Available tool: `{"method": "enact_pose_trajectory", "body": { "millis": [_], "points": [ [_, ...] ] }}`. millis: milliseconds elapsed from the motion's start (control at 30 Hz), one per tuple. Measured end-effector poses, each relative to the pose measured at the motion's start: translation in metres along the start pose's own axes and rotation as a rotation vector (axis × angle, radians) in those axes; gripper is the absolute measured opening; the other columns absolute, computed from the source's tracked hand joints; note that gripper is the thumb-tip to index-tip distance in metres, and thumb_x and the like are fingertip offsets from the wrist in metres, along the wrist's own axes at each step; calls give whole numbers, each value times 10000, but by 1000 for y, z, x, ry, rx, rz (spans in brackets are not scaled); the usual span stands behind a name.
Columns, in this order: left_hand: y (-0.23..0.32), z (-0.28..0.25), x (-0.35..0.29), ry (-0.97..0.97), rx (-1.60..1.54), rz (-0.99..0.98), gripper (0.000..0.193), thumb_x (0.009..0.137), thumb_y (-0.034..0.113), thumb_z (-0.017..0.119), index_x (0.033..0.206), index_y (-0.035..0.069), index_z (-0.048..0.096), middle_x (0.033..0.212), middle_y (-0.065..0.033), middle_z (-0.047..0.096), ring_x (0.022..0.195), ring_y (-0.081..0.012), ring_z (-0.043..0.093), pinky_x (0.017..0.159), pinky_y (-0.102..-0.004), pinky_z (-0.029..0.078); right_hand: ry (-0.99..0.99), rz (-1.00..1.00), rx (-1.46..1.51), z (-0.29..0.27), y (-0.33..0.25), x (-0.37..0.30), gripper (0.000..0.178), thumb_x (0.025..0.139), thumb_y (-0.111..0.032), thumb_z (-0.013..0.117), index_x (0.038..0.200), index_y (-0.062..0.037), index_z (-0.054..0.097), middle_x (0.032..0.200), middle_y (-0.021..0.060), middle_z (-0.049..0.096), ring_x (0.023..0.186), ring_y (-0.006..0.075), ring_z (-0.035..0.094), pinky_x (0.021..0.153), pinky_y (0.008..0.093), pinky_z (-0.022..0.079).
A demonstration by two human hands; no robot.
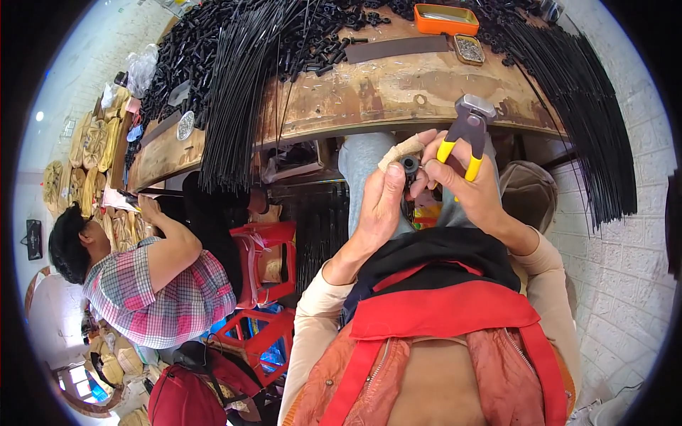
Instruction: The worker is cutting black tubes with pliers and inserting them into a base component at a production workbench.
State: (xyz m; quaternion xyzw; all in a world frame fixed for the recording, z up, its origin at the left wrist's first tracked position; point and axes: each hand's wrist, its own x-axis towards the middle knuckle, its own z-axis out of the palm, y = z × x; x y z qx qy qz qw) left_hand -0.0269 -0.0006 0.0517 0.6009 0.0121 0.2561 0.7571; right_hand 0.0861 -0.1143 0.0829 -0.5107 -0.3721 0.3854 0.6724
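My left hand (382, 199) is closed around a small black part with a round, hollow end (409, 165), held over my lap just off the bench's front edge. A tan wrap (402, 150) covers one finger of that hand. In my right hand (482, 195) are end-cutting pincers (473, 128) with yellow handles, their metal head pointing up and away from me. The thumb and fingertips of the right hand come together right beside the black part. Whether they pinch something small there I cannot make out.
Across the wooden bench (341, 103) lie heaps of black parts (199, 50), bundles of long black rods (238, 106) drooping over the edge, an orange box (446, 19) and a tin of small metal bits (469, 50). At left, a co-worker in a plaid shirt (167, 291) works near red stools (273, 263).
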Motion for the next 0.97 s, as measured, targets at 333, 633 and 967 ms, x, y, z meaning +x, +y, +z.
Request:
{"method": "enact_pose_trajectory", "body": {
  "millis": [333, 633, 967],
  "points": [
    [3, 5, 7, 48, -5, -19, 568, 1041, 417, 298, 1405, -9, 392, 767, 27, 466, 718, -55, 406, 686, -199, 359, 3, -129, -83, -10, -2, 11, 124, 893, -44, 632, 977, -6, 549, 931, 54, 560, 724, 127, 603, 716, 256, 455],
    [-16, -4, 25, -47, 27, -9, 539, 1037, 459, 258, 1138, 19, 552, 692, 36, 421, 617, -53, 350, 557, -211, 290, -185, 334, -802, -59, -59, -31, 158, 942, -164, 562, 958, -10, 530, 559, 23, 542, 477, 100, 512, 448, 244, 389],
    [-10, 8, 27, -167, 19, -86, 514, 1037, 460, 268, 1050, 16, 526, 668, 36, 393, 622, -62, 328, 568, -227, 281, -335, 337, -625, -66, -70, -31, 380, 977, -218, 517, 1332, -85, 483, 838, 84, 683, 694, 190, 680, 671, 289, 516]
  ]
}}
